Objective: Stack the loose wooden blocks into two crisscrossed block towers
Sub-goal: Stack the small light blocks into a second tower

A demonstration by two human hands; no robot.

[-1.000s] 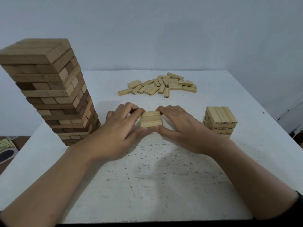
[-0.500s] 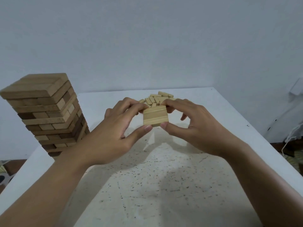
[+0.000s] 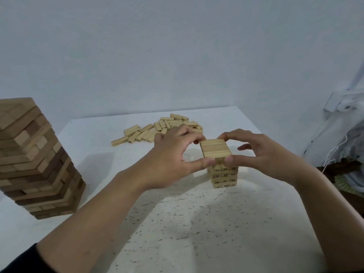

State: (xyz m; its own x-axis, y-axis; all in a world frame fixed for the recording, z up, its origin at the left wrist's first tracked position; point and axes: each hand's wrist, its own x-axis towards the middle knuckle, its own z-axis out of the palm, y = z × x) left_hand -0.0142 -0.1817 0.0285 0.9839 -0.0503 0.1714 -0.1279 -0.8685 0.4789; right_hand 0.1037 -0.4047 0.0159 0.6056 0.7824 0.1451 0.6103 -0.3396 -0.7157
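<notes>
1. As I read the view from the left, the tall tower (image 3: 35,158) stands by the left edge of the table (image 3: 177,223). Its layers are slightly skewed, and it is well apart from both hands.
2. Toward the far edge, the loose blocks (image 3: 157,129) lie in a flat heap. I'd judge there is plenty left to build with.
3. Just in front of that heap is the left hand (image 3: 173,154). Its thumb is on the near edge of the block layer (image 3: 215,150) and its fingers curl over the far edge, pinching it.
4. That layer is three blocks side by side, held level just over the short tower (image 3: 223,176). I cannot tell whether it has touched down.
5. The right hand (image 3: 262,154) mirrors the left, with thumb and forefinger pinching the layer's right end. Its other fingers stick out loosely, holding nothing.
6. These blocks look light, stiff and smooth. The three are held together only by the squeeze (nothing joins them). I'd keep pressure on the two outer long sides so the middle block cannot drop. I'd also set the layer down gently, since a small nudge could shift so short and light a stack.
</notes>
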